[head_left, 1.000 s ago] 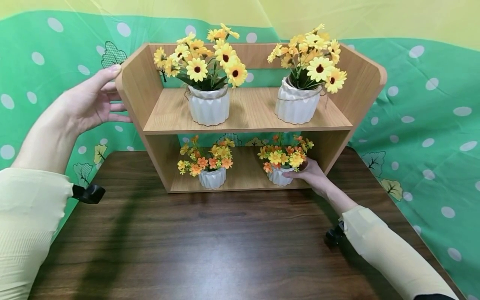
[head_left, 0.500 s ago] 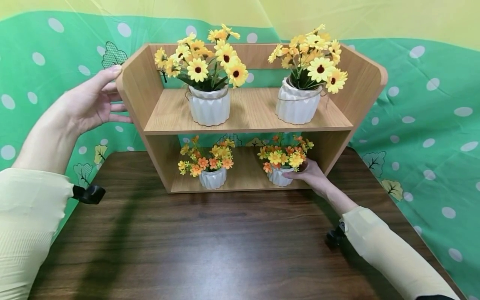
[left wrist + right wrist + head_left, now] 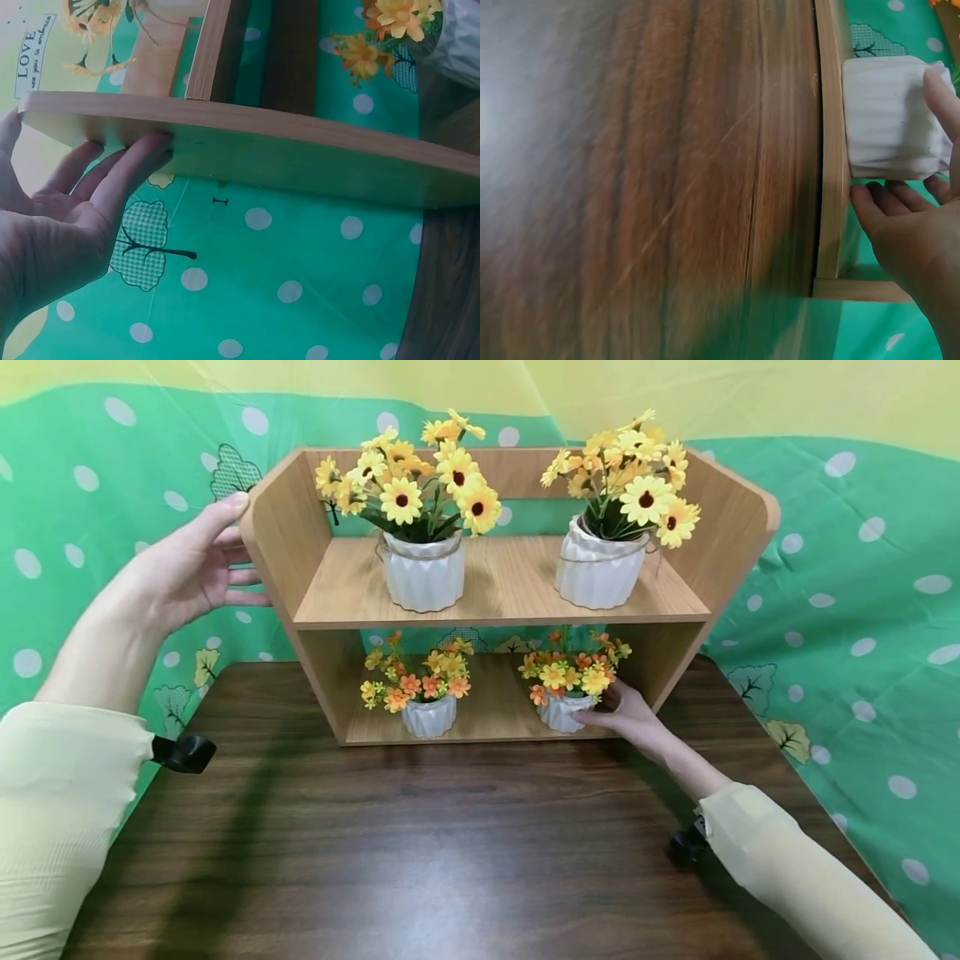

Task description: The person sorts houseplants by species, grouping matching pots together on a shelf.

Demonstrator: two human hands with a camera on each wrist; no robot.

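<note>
My left hand [image 3: 180,564] is at the upper left of the wooden shelf [image 3: 502,618]. Its thumb rests on the front edge of the side panel [image 3: 300,161]. The other fingers, nearly straight, touch that panel's outer face in the left wrist view. On the lower level, my right hand [image 3: 626,714] grips a small white flowerpot [image 3: 558,714] of orange and yellow artificial flowers [image 3: 573,672]. In the right wrist view, the thumb lies on one side of the white pot [image 3: 892,120]. The fingers reach round the other side, their tips partly hidden. The pot stands upright.
A matching small flowerpot [image 3: 429,718] stands lower left. On the upper level are two bigger white pots, one left [image 3: 425,577] and one right [image 3: 600,568], with yellow daisies. The shelf stands on a dark wooden table [image 3: 420,843] before a green dotted cloth [image 3: 847,635].
The whole head view has shifted slightly, so the shelf appears a little further right. My right forearm has moved slightly to the right and down. Both hands keep their places on shelf and pot.
</note>
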